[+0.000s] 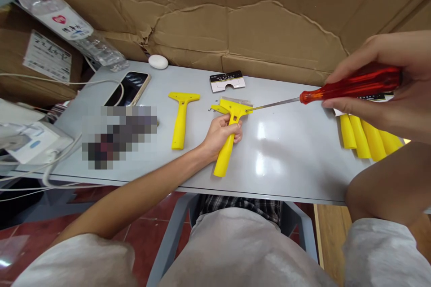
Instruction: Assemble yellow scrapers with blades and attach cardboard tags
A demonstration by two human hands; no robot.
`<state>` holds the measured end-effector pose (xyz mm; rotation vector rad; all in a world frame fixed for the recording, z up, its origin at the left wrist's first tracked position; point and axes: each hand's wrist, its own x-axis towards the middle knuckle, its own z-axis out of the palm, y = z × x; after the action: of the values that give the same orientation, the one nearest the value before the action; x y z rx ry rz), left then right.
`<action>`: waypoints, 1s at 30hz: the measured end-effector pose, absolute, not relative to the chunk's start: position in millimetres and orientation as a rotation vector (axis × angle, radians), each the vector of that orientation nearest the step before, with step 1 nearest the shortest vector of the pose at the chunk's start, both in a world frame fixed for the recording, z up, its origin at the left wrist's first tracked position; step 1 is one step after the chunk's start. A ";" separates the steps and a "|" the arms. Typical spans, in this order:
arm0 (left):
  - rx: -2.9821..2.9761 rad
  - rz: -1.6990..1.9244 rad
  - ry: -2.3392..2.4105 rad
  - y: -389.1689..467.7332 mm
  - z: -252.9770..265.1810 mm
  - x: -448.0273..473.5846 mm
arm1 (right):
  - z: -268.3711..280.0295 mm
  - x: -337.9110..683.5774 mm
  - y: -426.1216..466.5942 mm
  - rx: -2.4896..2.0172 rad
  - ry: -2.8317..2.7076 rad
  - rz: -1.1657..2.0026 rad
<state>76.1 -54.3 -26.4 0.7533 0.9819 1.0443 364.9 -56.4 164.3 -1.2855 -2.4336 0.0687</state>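
My left hand (224,135) is closed around the neck of a yellow scraper (225,157), whose head points away from me and whose handle slants toward the table's front edge. A clear strip lies along the scraper's head, and small screws (213,109) sit by its left end. In my right hand (387,80) is a screwdriver (353,86) with a red see-through handle. Its metal tip meets the right side of the scraper's head. To the left lies a second yellow scraper part (181,121), touched by neither hand.
Several yellow handles (365,139) lie at the right, partly behind my right arm. A black and white card (227,81) lies behind the scraper. Leftward are a phone (129,87), a white oval object (158,62), a plastic bottle (70,22) and cables. Cardboard (229,27) stands along the back.
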 end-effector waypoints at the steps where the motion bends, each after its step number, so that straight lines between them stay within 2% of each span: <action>1: 0.753 1.046 0.982 -54.3 -26.7 75.8 | 164.0 362.2 -56.0 -1.279 -2.425 0.052; 12: 0.797 1.036 0.971 -53.6 -30.5 72.8 | 165.1 351.0 -59.4 -1.339 -2.401 0.023; 20: 0.831 1.067 0.951 -52.3 -42.5 72.7 | 163.4 347.9 -57.5 -1.374 -2.325 0.146; 30: 0.801 1.107 0.957 -51.6 -47.0 74.8 | 164.2 330.6 -65.7 -1.370 -2.386 0.062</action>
<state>74.8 -51.6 -47.0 0.8007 0.9573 1.1071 330.6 -65.7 164.2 -1.3702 -2.3863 0.0618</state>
